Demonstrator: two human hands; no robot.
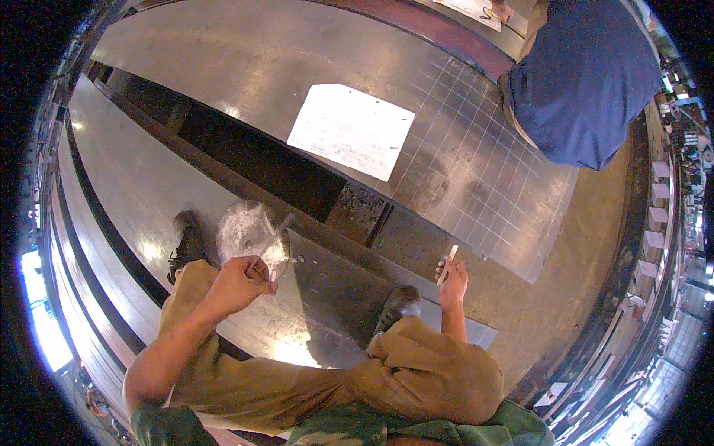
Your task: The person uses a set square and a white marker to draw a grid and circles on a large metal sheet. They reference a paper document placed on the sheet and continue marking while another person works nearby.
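Here, left hand [244, 285] curled, right hand [452, 281] holds a pale strip [452, 253].

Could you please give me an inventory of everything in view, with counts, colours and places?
Stick: one, off-white, in the right hand
Small piece: one, whitish, at the left fingertips; kind unclear
Pale patch: one, whitish, beyond the left hand; wrap or mark, unclear
Paper sheets: two, white, one on the large plate, one at the top edge
Large plate: one, grey, beyond the dark gap, pale grid toward its right
Metal strips: several, grey, left side
Co-worker: one, dark blue clothing, upper right
Background items: many, mixed, right edge, too small to tell
Shoes: two, dark, ahead of the knees
Trousers: one pair, brown, lower centre
Left hand: one, bare, left of centre
Right hand: one, bare, right of centre
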